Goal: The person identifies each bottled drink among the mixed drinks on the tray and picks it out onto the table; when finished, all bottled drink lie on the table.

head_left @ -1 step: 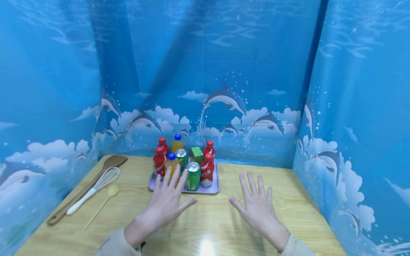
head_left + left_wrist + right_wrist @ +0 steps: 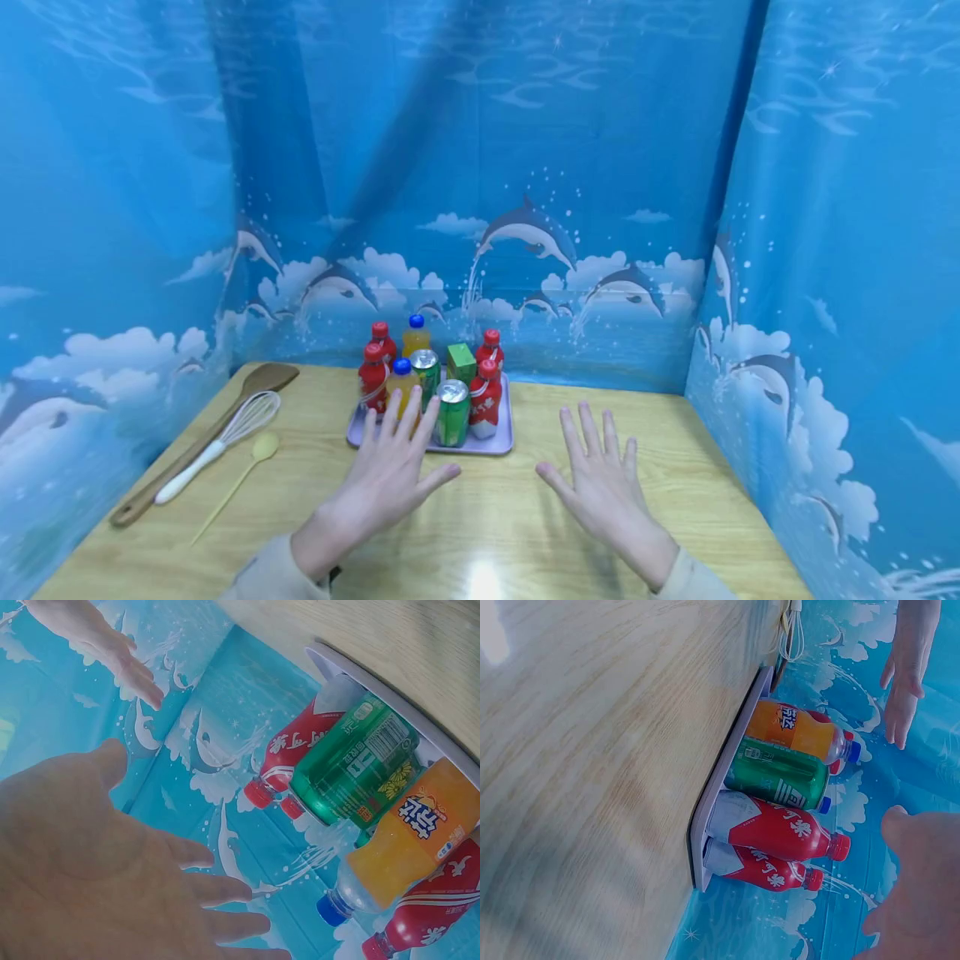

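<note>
My left hand (image 2: 390, 479) hovers palm down, fingers spread, in front of a lilac tray (image 2: 491, 448); it holds nothing. In the head view its fingertips overlap the front orange soda bottle (image 2: 402, 383). To the tray's right, my right hand (image 2: 606, 496) is likewise spread above the table and holds nothing. The tray carries several red-capped bottles (image 2: 486, 404), two blue-capped orange soda bottles and two green cans (image 2: 453, 415). A green box (image 2: 461, 363) stands behind the cans. The left wrist view shows the left palm (image 2: 112, 855) apart from the drinks.
Along the left of the wooden table (image 2: 480, 521) lie a wooden spatula (image 2: 195, 450), a whisk with a white handle (image 2: 191, 472) and a pale yellow spoon (image 2: 264, 447). Blue curtains (image 2: 600, 167) printed with dolphins enclose the back and both sides.
</note>
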`<state>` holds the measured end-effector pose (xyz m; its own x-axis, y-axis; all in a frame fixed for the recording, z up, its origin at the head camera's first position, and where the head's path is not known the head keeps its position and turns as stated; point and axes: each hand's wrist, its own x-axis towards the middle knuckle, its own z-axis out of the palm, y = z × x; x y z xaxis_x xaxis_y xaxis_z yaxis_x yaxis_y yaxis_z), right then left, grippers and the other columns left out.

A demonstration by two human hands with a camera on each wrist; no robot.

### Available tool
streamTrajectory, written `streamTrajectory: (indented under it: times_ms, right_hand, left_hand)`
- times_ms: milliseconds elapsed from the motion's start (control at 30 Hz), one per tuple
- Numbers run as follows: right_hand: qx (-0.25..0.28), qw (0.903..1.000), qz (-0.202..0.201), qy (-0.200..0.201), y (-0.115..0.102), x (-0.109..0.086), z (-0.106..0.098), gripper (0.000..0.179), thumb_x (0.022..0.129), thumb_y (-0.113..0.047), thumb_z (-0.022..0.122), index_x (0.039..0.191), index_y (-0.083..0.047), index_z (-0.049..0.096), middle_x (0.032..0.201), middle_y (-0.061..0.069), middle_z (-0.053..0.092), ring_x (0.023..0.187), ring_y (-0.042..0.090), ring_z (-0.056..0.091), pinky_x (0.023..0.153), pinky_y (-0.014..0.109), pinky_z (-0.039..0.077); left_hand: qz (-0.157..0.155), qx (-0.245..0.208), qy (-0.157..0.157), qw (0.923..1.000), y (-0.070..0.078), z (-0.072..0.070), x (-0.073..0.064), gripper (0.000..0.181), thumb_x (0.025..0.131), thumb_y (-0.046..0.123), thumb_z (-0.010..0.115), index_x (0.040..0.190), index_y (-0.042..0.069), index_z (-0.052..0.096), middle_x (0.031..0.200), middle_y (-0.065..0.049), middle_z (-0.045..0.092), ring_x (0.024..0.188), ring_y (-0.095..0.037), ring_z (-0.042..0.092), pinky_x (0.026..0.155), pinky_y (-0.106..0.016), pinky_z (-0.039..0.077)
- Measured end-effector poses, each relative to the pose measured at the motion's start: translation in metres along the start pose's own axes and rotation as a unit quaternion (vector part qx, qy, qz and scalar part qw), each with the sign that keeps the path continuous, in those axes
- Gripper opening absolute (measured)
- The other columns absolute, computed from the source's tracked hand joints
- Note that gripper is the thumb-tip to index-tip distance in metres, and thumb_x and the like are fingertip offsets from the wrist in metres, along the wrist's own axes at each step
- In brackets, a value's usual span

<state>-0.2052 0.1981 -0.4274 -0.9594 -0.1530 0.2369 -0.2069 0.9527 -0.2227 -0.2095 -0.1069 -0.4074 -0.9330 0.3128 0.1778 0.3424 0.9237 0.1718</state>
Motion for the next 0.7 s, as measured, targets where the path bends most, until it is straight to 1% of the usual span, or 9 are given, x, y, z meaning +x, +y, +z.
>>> streamTrajectory:
  times_ms: [67,133,233,267,333,400,467,567,700]
  right_hand:
    - [-0.001,1.0,0.0,0.0,0.0,0.002,0.0,0.09,0.102,-0.071,0.044,0.17,-0.018,0.017,0.177,0.016,0.007,0.162,0.051,0.004,0.121,0.085,0.004]
    - [0.0,1.0,-0.002,0.008,-0.001,0.006,0.0,0.09,0.102,-0.069,0.047,0.17,-0.018,0.018,0.176,0.018,0.011,0.161,0.052,0.007,0.121,0.085,0.009]
    - [0.008,0.9994,-0.014,0.03,-0.003,0.02,0.003,0.092,0.101,-0.064,0.055,0.17,-0.016,0.018,0.174,0.021,0.019,0.159,0.054,0.019,0.121,0.083,0.02]
    - [0.016,0.9988,-0.021,0.04,-0.004,0.027,0.005,0.092,0.101,-0.061,0.058,0.17,-0.015,0.018,0.174,0.022,0.022,0.158,0.054,0.023,0.122,0.08,0.024]
    - [0.035,0.9972,-0.032,0.059,-0.007,0.042,0.009,0.094,0.1,-0.056,0.063,0.17,-0.014,0.016,0.173,0.022,0.026,0.155,0.052,0.031,0.122,0.075,0.033]
    - [0.059,0.9951,-0.04,0.069,-0.009,0.058,0.014,0.095,0.101,-0.053,0.064,0.171,-0.015,0.012,0.172,0.021,0.028,0.154,0.05,0.036,0.12,0.071,0.04]
    - [0.088,0.9926,-0.045,0.07,-0.011,0.073,0.02,0.096,0.101,-0.049,0.065,0.171,-0.017,0.008,0.172,0.021,0.028,0.152,0.048,0.04,0.116,0.069,0.045]
    - [0.13,0.9882,-0.05,0.064,-0.015,0.092,0.03,0.096,0.101,-0.045,0.067,0.171,-0.02,0.006,0.172,0.02,0.029,0.152,0.045,0.041,0.116,0.066,0.047]
    - [0.189,0.9788,-0.058,0.051,-0.02,0.109,0.043,0.094,0.1,-0.04,0.07,0.171,-0.022,0.01,0.172,0.017,0.03,0.154,0.041,0.04,0.121,0.063,0.043]
  left_hand:
    - [0.004,0.002,0.004,1.0,0.0,0.001,-0.001,0.098,0.098,0.075,0.046,0.17,0.016,0.015,0.177,-0.018,0.011,0.163,-0.048,0.011,0.127,-0.077,0.015]
    - [0.006,-0.003,0.019,0.9998,-0.001,-0.001,-0.002,0.097,0.099,0.073,0.048,0.17,0.014,0.017,0.177,-0.017,0.014,0.162,-0.048,0.013,0.127,-0.076,0.017]
    - [0.002,-0.038,0.08,0.9961,-0.011,-0.008,-0.002,0.089,0.102,0.061,0.055,0.167,0.009,0.025,0.174,-0.018,0.025,0.16,-0.046,0.024,0.127,-0.072,0.025]
    - [-0.007,-0.057,0.105,0.9928,-0.018,-0.011,0.0,0.085,0.103,0.055,0.058,0.166,0.007,0.027,0.172,-0.018,0.03,0.158,-0.045,0.03,0.126,-0.07,0.03]
    - [-0.031,-0.106,0.157,0.9814,-0.034,-0.018,0.006,0.076,0.105,0.041,0.061,0.164,0.005,0.029,0.166,-0.021,0.037,0.151,-0.044,0.04,0.122,-0.067,0.04]
    - [-0.065,-0.164,0.185,0.9668,-0.055,-0.021,0.014,0.071,0.106,0.031,0.058,0.164,0.003,0.027,0.162,-0.024,0.039,0.146,-0.044,0.044,0.118,-0.066,0.045]
    - [-0.106,-0.216,0.184,0.9531,-0.078,-0.019,0.023,0.072,0.105,0.022,0.054,0.165,0.001,0.02,0.162,-0.028,0.037,0.145,-0.047,0.043,0.118,-0.068,0.044]
    - [-0.154,-0.275,0.141,0.9384,-0.107,-0.009,0.035,0.079,0.102,0.016,0.05,0.167,-0.001,0.008,0.164,-0.033,0.03,0.15,-0.054,0.034,0.123,-0.071,0.033]
    - [-0.192,-0.303,0.071,0.9307,-0.132,0.008,0.053,0.085,0.1,0.012,0.05,0.166,-0.004,-0.002,0.166,-0.037,0.024,0.152,-0.057,0.027,0.127,-0.071,0.026]
